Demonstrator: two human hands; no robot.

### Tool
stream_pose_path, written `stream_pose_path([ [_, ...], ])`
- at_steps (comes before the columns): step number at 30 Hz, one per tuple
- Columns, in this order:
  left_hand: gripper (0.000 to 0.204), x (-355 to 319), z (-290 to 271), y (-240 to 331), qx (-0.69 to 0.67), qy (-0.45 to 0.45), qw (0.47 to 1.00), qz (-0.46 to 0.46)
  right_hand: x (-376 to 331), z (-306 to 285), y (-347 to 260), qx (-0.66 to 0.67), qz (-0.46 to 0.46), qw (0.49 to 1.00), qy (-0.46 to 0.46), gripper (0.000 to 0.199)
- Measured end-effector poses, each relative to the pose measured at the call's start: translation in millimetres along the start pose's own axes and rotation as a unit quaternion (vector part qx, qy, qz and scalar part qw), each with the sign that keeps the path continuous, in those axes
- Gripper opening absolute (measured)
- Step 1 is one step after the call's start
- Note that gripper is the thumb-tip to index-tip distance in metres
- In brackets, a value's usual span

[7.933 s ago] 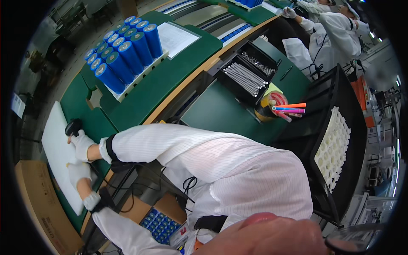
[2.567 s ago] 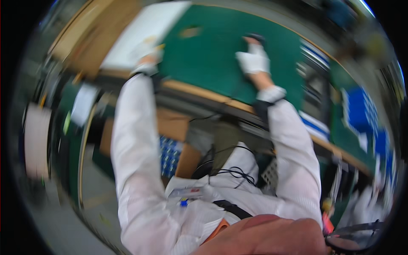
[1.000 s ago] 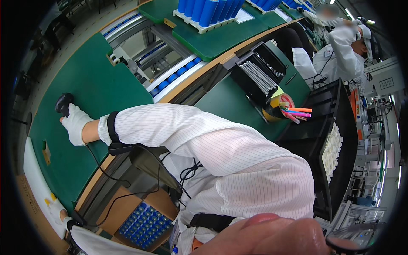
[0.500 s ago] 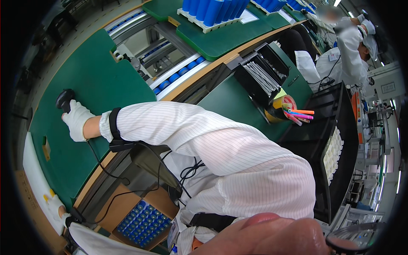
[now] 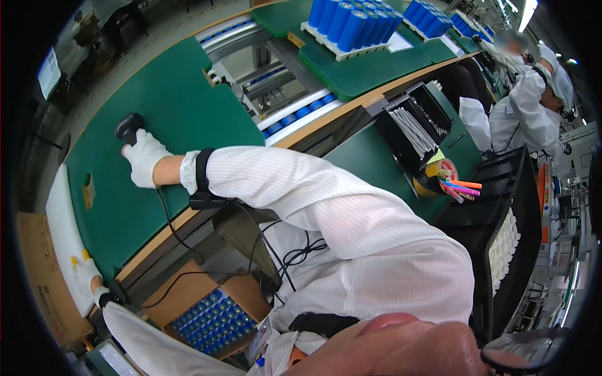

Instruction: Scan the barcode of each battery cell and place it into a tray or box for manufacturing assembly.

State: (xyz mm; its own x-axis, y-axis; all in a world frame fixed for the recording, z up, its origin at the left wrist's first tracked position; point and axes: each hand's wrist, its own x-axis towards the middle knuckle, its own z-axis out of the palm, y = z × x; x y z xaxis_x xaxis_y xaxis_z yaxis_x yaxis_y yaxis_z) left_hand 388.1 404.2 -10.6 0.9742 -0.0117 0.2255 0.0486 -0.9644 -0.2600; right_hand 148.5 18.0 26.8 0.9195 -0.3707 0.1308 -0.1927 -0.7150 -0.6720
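My right hand, in a white glove, is closed round the handle of a black handheld scanner. The scanner is over the green tabletop, and its black cable hangs down past the table's wooden front edge. My left hand, gloved in white with yellow fingertips, lies at the table's near left corner. Its visible fingers are stretched out and apart over a white sheet-like strip; nothing shows in them. Black bands circle both wrists.
Below the table stands an open carton of blue cylindrical cells. A roller conveyor splits the green tables. Blue cylinders stand on a white tray beyond. To the right are a black bin of metal rods, a pen cup and a co-worker.
The whole view has shifted, so the scene sits farther right. My right hand still grips the scanner, at nearly the same place over the table. The left hand stays at the corner.
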Motion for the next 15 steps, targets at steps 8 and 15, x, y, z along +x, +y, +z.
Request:
stream_pose_path([
  [8,0.062,13,27,-13,-0.031,0.065,0.997,0.030,4,5,5,0.018,-0.006,1.000,-0.009,0.051],
  [15,0.058,32,45,-21,-0.051,0.066,0.993,0.085,5,4,5,0.006,-0.009,1.000,-0.009,0.055],
])
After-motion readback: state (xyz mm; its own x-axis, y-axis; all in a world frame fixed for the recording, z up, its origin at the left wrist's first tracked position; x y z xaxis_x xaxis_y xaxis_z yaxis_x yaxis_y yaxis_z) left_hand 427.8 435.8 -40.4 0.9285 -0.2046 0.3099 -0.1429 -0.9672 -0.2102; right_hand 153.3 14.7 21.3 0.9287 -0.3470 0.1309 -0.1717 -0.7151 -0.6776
